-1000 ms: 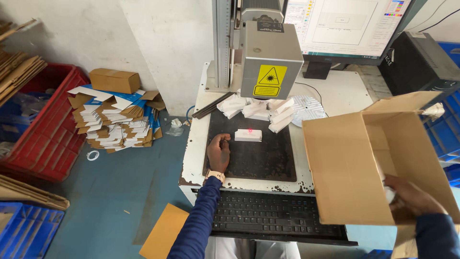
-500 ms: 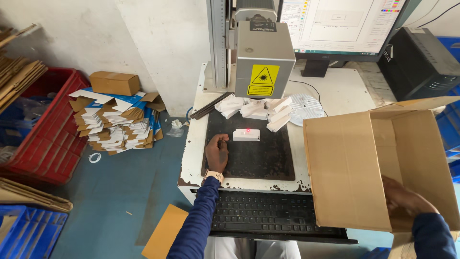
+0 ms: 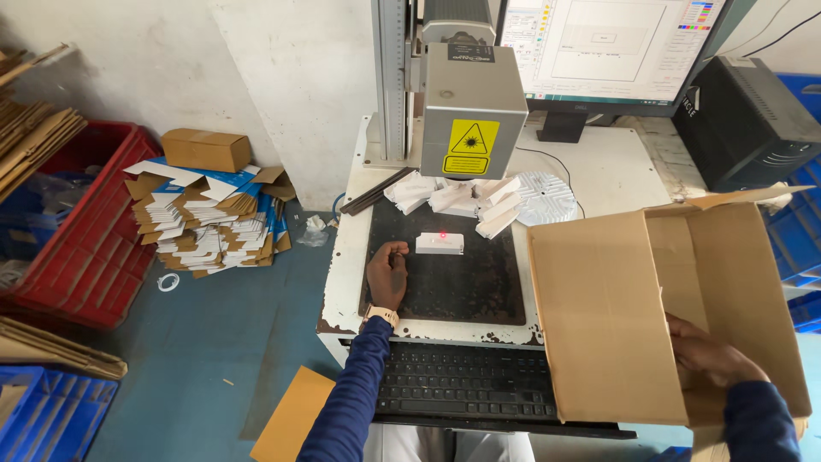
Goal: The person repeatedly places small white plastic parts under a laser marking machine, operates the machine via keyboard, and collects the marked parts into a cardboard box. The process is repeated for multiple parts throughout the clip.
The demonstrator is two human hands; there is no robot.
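Observation:
My left hand [image 3: 388, 274] rests on the black work plate [image 3: 462, 282] of a laser marking machine, fingers curled, holding nothing. Just to its right lies a small white block [image 3: 440, 243] with a red light dot on it, under the grey laser head [image 3: 473, 109]. My right hand [image 3: 710, 352] reaches into an open brown cardboard box [image 3: 607, 316] at the right, its fingers inside the box; whether it grips anything is hidden. Several more white blocks [image 3: 462, 195] lie heaped at the back of the plate.
A black keyboard [image 3: 462, 389] sits at the front edge. A monitor [image 3: 607, 51] stands behind, a black computer case [image 3: 748, 120] at the right. On the floor left are flattened cartons [image 3: 205, 222], a red crate [image 3: 77, 231] and blue crates [image 3: 43, 415].
The cardboard box has tilted and shifted a little, with my right hand moving deeper along its inner wall. My left hand stays on the plate beside the white block.

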